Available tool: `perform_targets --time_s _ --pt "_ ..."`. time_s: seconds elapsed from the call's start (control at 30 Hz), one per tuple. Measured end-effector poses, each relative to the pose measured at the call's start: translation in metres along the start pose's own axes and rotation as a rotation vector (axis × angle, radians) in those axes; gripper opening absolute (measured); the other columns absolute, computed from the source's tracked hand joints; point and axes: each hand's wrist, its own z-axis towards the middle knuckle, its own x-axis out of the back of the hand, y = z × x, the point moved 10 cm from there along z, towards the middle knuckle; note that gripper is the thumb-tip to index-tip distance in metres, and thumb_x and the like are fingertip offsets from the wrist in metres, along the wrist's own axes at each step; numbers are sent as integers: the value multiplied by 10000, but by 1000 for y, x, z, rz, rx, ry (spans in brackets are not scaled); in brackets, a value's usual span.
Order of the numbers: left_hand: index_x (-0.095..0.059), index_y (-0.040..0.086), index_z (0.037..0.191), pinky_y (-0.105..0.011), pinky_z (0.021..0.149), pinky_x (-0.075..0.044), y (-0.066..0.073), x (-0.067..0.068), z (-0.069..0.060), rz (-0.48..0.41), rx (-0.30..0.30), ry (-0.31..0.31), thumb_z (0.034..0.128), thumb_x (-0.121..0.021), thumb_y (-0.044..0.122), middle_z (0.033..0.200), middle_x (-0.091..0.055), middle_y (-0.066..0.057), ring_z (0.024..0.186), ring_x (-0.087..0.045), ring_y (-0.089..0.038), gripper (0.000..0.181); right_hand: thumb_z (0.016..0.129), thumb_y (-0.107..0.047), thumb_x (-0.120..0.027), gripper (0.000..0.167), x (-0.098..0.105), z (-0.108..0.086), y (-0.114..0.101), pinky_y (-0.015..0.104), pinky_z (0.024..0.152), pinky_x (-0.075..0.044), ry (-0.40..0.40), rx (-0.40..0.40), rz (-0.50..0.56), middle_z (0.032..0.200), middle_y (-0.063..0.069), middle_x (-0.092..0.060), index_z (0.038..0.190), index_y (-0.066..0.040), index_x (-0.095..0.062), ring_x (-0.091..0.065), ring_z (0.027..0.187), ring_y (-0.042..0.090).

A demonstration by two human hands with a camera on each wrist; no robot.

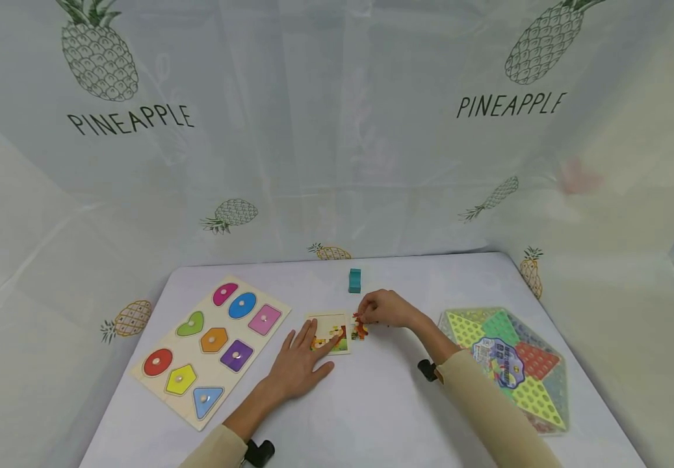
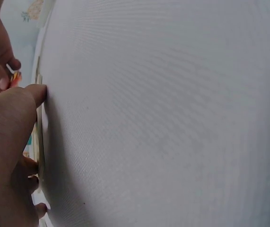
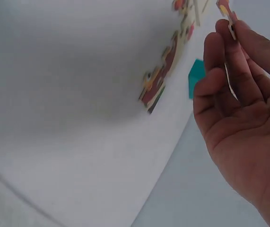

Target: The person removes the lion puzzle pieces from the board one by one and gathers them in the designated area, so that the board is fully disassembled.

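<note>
A small wooden picture puzzle board lies flat on the table, with printed animal pieces in its lower part. My left hand rests on it, fingers spread and straight. Just right of the board, my right hand pinches a small red and yellow jigsaw piece between thumb and fingertips, off the table. Below that hand, more jigsaw pieces lie on the tabletop beside the board. The fingers partly cover the held piece in the head view.
A teal block stands behind the puzzle. On the left lies a wooden shape board with knobbed coloured shapes. A hexagonal board game in clear packaging lies on the right, under the right forearm. A pineapple-print sheet hangs behind the white table.
</note>
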Motion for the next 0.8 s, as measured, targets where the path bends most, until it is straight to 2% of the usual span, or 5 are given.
perform_targets --time_s 0.17,0.4,0.8 --pt "-390 361 1547 -635 1177 -212 -1 -1 0 1 7 -12 1015 -467 555 1650 -205 -209 1538 -162 -369 571 915 -167 -739 42 5 -5 17 281 633 -461 -25 -21 -36 771 -29 -669 916 -128 -724 -554 703 130" --pt "-386 360 1550 -635 1176 -211 -1 -1 0 -4 -7 -6 1018 -460 553 1647 -213 -212 1536 -165 -373 571 898 -141 -749 34 -1 -6 30 281 649 -442 -83 -14 -64 782 -62 -686 884 -111 -741 -540 705 120" --pt "-429 329 1536 -662 1144 -255 3 4 -1 -14 -33 37 1004 -514 522 1619 -269 -246 1510 -223 -417 572 882 -127 -776 39 -3 -5 36 294 657 -467 -32 -64 -73 783 -31 -666 879 -115 -739 -550 729 147"
